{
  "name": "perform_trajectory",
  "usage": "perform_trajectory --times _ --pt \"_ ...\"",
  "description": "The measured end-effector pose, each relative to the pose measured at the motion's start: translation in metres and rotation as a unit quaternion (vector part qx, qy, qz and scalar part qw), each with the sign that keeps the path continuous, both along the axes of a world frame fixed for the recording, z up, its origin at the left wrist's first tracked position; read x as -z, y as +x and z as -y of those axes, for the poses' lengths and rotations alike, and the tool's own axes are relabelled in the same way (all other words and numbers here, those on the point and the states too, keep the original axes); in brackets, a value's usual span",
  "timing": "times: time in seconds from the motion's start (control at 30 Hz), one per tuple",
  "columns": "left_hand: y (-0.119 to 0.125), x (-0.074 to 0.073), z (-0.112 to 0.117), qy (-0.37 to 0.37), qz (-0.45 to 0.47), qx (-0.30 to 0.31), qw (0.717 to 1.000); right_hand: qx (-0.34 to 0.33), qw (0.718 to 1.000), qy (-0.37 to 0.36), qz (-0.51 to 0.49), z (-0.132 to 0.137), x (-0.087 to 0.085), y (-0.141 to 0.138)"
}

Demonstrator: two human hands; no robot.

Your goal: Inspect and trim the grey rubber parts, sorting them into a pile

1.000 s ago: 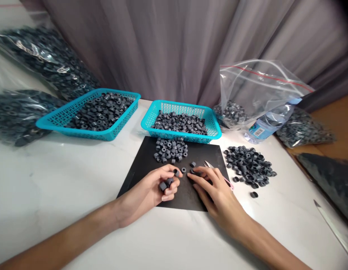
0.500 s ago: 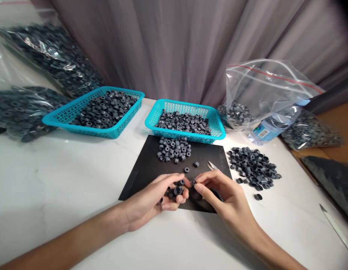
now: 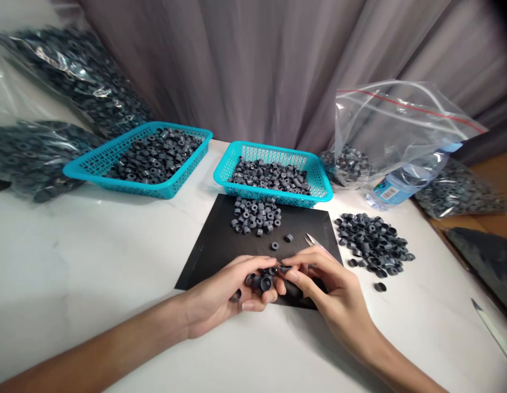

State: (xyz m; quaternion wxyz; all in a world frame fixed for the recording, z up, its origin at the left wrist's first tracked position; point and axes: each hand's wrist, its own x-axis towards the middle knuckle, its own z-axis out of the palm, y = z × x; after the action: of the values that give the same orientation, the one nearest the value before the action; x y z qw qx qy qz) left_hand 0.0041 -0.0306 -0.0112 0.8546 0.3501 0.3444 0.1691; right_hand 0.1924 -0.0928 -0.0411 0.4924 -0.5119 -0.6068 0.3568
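My left hand (image 3: 216,297) is curled palm-up around several small dark grey cylindrical caps (image 3: 265,283), their hollow ends showing. Between the thumb and fingers of my right hand (image 3: 335,286) is one more dark cap (image 3: 285,268), pinched right beside the left fingertips. Both hands hover over the near part of a black mat (image 3: 204,254). On the mat lie a heap of small grey hollow cylinders (image 3: 256,217), a loose ring (image 3: 275,246) and another loose piece (image 3: 288,238). A pointed metal tool (image 3: 310,239) is partly hidden behind my right hand.
Two blue baskets (image 3: 171,190) (image 3: 273,197) of grey cylinders stand at the back. Right of the mat lies a pile of dark caps (image 3: 374,243), with a water bottle (image 3: 394,188) and a zip bag (image 3: 400,125) behind. Filled bags (image 3: 81,82) lean at left; a blade-like tool (image 3: 493,330) lies far right.
The view has shifted slightly. The caps in my left hand have turned and moved toward its fingertips, and the piece in my right fingers is tilted differently.
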Motion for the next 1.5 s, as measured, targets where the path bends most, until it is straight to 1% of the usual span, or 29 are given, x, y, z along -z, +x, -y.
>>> perform_trajectory --times 0.2,0.33,0.47,0.53,0.6,0.67,0.73,0.8,0.87,0.93,1.0,1.07,1.13,1.17,1.23,1.3,1.5 --pt "0.002 -0.003 -0.001 0.019 0.027 0.001 0.999 -0.013 0.998 -0.041 -0.043 -0.001 0.000 0.002" --pt "0.002 -0.004 -0.001 0.014 0.035 0.004 0.999 -0.020 0.996 -0.060 -0.063 -0.001 0.000 0.002" --pt "0.002 -0.004 -0.001 0.009 0.035 0.004 0.999 -0.025 0.997 -0.056 -0.043 -0.002 -0.001 0.002" --pt "0.002 -0.003 -0.001 0.008 0.032 0.004 0.999 -0.013 1.000 -0.025 0.007 -0.003 0.001 0.004" --pt "0.002 -0.002 -0.002 0.008 0.030 0.002 1.000 0.009 0.994 0.028 0.102 -0.003 0.003 0.007" --pt "0.001 0.000 -0.002 0.005 0.028 -0.002 1.000 0.016 0.971 0.080 0.224 -0.005 0.006 0.009" --pt "0.001 0.001 -0.002 0.003 0.030 -0.008 1.000 -0.004 0.938 0.114 0.327 -0.006 0.008 0.010" --pt "0.000 0.002 -0.003 0.002 0.034 -0.010 0.999 -0.039 0.913 0.128 0.384 -0.008 0.011 0.010" --pt "0.000 0.002 -0.003 0.005 0.035 -0.008 0.999 -0.069 0.905 0.126 0.399 -0.009 0.013 0.010" --pt "0.000 0.002 -0.003 0.006 0.032 -0.006 0.999 -0.079 0.912 0.120 0.384 -0.010 0.013 0.011" --pt "0.000 0.002 -0.003 0.014 0.028 -0.007 0.999 -0.061 0.932 0.120 0.336 -0.010 0.011 0.011" --pt "-0.001 0.002 -0.003 0.025 0.023 -0.010 0.999 -0.027 0.962 0.108 0.251 -0.008 0.006 0.011" --pt "-0.001 0.002 -0.002 0.033 0.010 -0.015 0.999 -0.001 0.987 0.065 0.148 -0.006 0.002 0.011" --pt "-0.001 0.001 -0.002 0.034 0.003 -0.019 0.999 0.003 0.994 0.035 0.101 -0.005 0.000 0.011" --pt "0.000 0.001 -0.002 0.032 -0.006 -0.026 0.999 -0.003 0.999 -0.019 0.032 -0.003 -0.002 0.010" --pt "0.001 0.000 -0.002 0.033 -0.008 -0.023 0.999 -0.009 0.999 -0.045 -0.002 -0.002 -0.001 0.008" --pt "0.002 -0.002 0.000 0.038 -0.029 -0.014 0.999 0.000 0.999 -0.031 -0.030 0.000 0.002 0.007"
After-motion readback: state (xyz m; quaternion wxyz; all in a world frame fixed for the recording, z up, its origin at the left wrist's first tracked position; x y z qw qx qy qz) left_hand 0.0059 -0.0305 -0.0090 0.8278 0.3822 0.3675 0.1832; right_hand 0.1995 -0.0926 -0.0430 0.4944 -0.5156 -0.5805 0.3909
